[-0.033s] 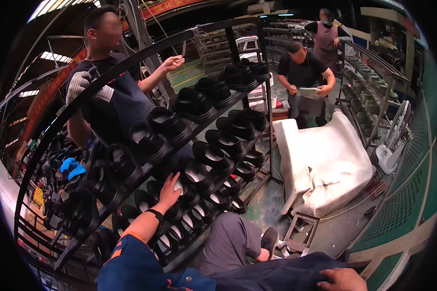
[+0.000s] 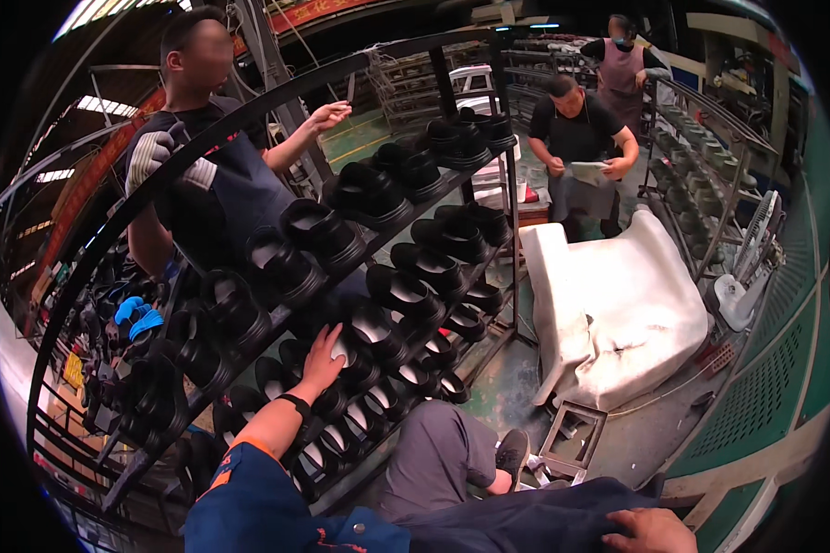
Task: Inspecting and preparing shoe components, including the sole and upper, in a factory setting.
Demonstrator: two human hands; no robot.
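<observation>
My left hand (image 2: 323, 361) reaches into a black metal shoe rack (image 2: 441, 78) and rests on a black shoe (image 2: 360, 366) on a middle tier. Its fingers are stretched out; the thumb side is partly hidden, and I see no lifted thing in it. Rows of black shoes (image 2: 401, 290) with pale insoles stand around it, and more black shoes (image 2: 369, 192) fill the tier above. At the lower right my right hand (image 2: 653, 533) lies on the dark cloth over my lap, fingers loosely apart and holding nothing.
Behind the rack stands a person (image 2: 194, 157) with a striped glove. A seated person (image 2: 576, 138) holds a pale flat thing beyond a white-covered bulky object (image 2: 618, 304). Another person (image 2: 622, 74) stands by a second shoe rack (image 2: 701, 166). A metal frame (image 2: 572, 438) lies near my foot.
The seated person's head has risen slightly. My two hands have stayed in place.
</observation>
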